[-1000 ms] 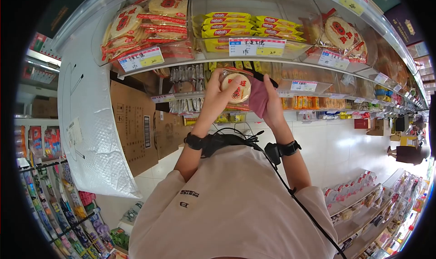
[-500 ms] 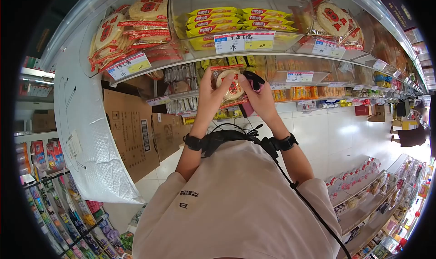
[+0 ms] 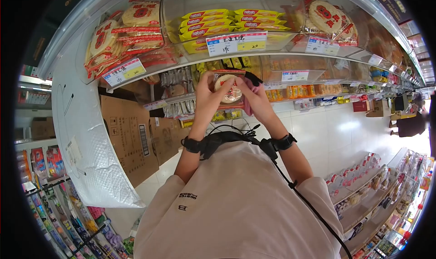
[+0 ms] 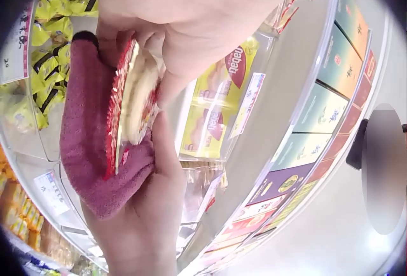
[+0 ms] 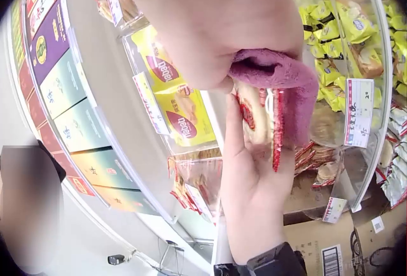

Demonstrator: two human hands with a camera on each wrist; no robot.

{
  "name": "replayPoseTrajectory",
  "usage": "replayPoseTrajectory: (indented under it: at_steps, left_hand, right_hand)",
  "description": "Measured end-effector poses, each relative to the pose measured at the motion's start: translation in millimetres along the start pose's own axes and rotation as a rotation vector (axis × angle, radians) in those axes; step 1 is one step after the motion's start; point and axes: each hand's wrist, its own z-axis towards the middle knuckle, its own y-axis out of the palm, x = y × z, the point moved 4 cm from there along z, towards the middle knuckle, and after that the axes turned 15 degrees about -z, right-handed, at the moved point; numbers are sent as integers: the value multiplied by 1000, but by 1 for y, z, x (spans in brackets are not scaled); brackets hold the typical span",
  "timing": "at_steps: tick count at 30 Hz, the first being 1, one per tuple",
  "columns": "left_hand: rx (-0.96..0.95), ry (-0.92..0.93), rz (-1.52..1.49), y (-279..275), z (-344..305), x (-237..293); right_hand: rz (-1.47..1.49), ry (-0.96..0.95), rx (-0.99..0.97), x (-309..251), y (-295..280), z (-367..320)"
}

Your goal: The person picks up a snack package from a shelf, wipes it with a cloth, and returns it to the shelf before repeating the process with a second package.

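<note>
In the head view, my left hand holds the left side of a round cracker packet, thumb across its front. My right hand grips a purple cloth at the packet's right side, its thumb also on the front. The left wrist view shows the packet edge-on, with the cloth behind it, between both hands. In the right wrist view, the cloth is folded under my right hand, beside the packet. Some fingers are hidden behind packet and cloth.
Above the hands is a shelf of clear bins with yellow wafer packs, cracker packets and a price label. Lower shelves hold small snacks. Cardboard boxes stand at left, beside a silvery padded sheet. Another person is at far right.
My right hand and the cloth have come left, closer against the packet, and the right thumb now lies on the packet's front. The shelf bins have shifted slightly left in the head view.
</note>
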Motion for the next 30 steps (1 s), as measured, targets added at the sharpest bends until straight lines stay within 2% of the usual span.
replayPoseTrajectory:
  at_steps: [2, 4, 6, 10, 12, 15, 17, 20, 21, 25, 28, 30]
  left_hand:
    - [73, 98, 107, -5, 2, -6]
    - [133, 212, 235, -8, -1, -1]
    - [46, 135, 208, -7, -3, 4]
    - [-83, 29, 84, 9, -6, 11]
    - [-81, -18, 54, 19, -10, 21]
    - [-112, 4, 78, 24, -13, 26]
    - [-155, 10, 103, 24, -11, 26]
    - [-230, -39, 114, 21, -9, 22]
    - [-196, -48, 105, 21, -10, 22]
    - [-95, -82, 17, 8, -6, 9]
    - [-29, -37, -64, 8, -7, 10]
    - [-26, -9, -78, 9, -7, 12]
  right_hand:
    - [-84, -45, -89, -11, -3, -5]
    - [-177, 43, -78, -11, -13, -6]
    - [-255, 67, -36, -11, -17, -4]
    - [-354, -163, 71, -13, -13, -1]
    - [-392, -299, 89, -17, -5, -6]
    - [-166, -175, 14, -22, 16, -23]
    - [-160, -103, -7, -11, 15, -21]
    - [-181, 113, -73, 0, 3, -13]
    - [-192, 201, -104, 2, 2, -11]
    - [-140, 121, -17, -6, -4, -1]
    - [-173, 122, -66, 0, -5, 1]
    - [-202, 105, -71, -18, -5, -3]
